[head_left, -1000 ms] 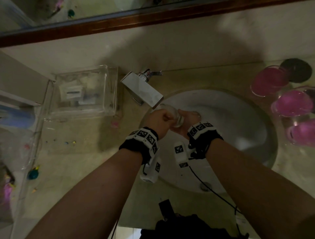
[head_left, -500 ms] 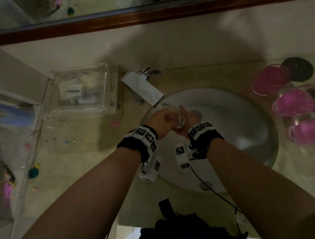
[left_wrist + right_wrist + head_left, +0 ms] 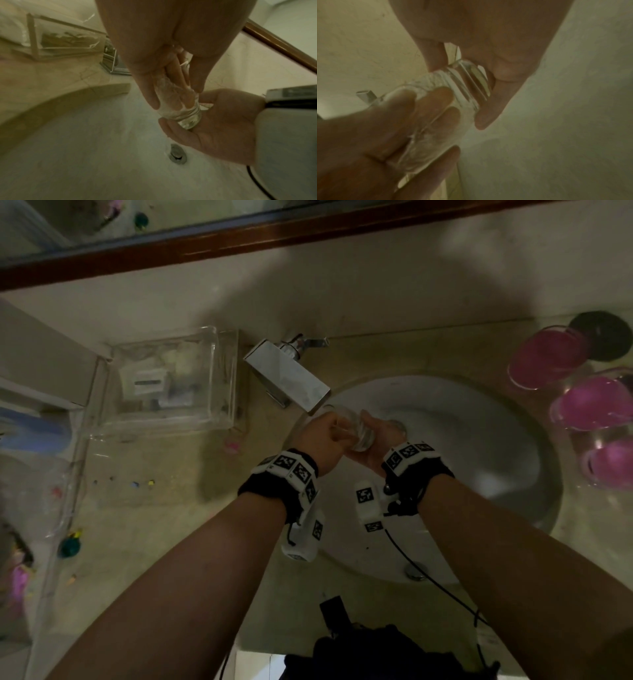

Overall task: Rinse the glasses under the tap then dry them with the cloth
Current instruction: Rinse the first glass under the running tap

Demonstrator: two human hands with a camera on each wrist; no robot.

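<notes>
Two hands meet over the basin [image 3: 479,460], just under the spout of the tap [image 3: 287,378], with one clear glass [image 3: 178,106] between them. The left hand [image 3: 322,436] has several fingers [image 3: 435,97] pushed inside the glass and its thumb on the outside wall, so it grips the wall. The right hand [image 3: 221,124] cups the thick base (fingers lightly curled around it). Pink glasses [image 3: 589,402] stand well to the right of the right hand.

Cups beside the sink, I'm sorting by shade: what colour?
Pink cups, clearest in the head view.
</notes>
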